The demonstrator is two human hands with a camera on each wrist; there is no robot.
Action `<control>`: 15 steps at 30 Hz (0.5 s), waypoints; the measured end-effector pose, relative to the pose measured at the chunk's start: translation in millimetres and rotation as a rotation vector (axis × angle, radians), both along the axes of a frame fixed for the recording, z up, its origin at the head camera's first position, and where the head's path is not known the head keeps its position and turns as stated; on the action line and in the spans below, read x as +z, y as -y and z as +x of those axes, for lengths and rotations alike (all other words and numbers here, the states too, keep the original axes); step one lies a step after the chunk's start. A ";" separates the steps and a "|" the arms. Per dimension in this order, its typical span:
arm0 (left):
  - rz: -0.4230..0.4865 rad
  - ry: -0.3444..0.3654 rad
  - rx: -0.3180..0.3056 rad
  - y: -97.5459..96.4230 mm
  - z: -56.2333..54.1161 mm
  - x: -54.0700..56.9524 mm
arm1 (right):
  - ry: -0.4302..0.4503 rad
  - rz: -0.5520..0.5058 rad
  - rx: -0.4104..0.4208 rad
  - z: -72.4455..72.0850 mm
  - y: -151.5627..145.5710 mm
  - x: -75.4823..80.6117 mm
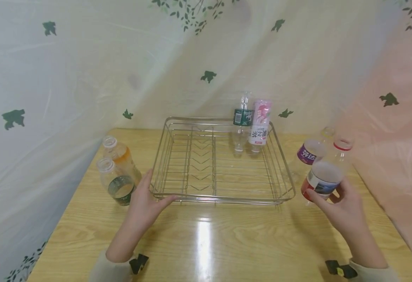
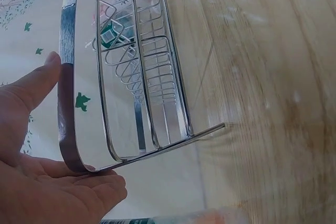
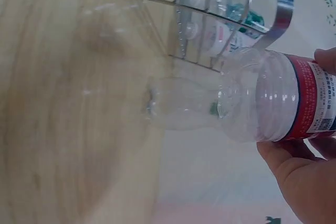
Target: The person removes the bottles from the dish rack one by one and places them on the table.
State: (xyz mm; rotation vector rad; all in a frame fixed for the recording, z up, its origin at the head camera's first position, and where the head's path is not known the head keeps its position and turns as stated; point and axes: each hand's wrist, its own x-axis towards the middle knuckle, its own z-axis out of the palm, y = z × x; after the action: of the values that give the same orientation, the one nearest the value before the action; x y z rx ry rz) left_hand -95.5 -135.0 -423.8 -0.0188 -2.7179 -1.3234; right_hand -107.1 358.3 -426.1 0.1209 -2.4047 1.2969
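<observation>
My right hand (image 1: 348, 205) grips a clear plastic bottle (image 1: 332, 168) with a red ring at its neck and a red, white and blue label. In the right wrist view this bottle (image 3: 262, 95) is upright, its base raised above the wooden tabletop. At the front left corner of a metal wire dish rack (image 1: 214, 199), my left hand (image 1: 144, 205) rests with thumb and fingers spread. The left wrist view has the thumb against the rack's flat rim (image 2: 67, 103) and the fingers at the corner below.
Two bottles, one green-labelled (image 1: 242, 117) and one pink-labelled (image 1: 260, 121), stand neck down at the rack's back right. A purple-labelled bottle (image 1: 307, 154) is right of the rack. An orange-banded bottle (image 1: 121, 153) and another green-labelled bottle (image 1: 120, 188) are on the left. Leaf-patterned cloth (image 1: 86, 70) hangs behind.
</observation>
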 end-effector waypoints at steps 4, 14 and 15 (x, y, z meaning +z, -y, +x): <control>-0.002 0.000 0.002 0.8 -0.2 -1.4 | 0.059 0.024 0.012 -2.2 -5.5 -11.3; -0.015 -0.006 0.014 2.0 -1.2 -2.8 | 0.159 0.085 0.046 -8.4 -13.6 -27.1; -0.015 -0.007 0.016 2.0 -1.2 -2.8 | 0.157 0.079 0.053 -9.2 -13.6 -28.4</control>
State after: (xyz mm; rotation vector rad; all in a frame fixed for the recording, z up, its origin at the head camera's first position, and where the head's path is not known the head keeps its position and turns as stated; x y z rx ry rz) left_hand -96.6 -137.0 -426.6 -0.0033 -2.7167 -1.2958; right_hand -116.4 371.9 -454.5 0.1090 -2.6030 1.2778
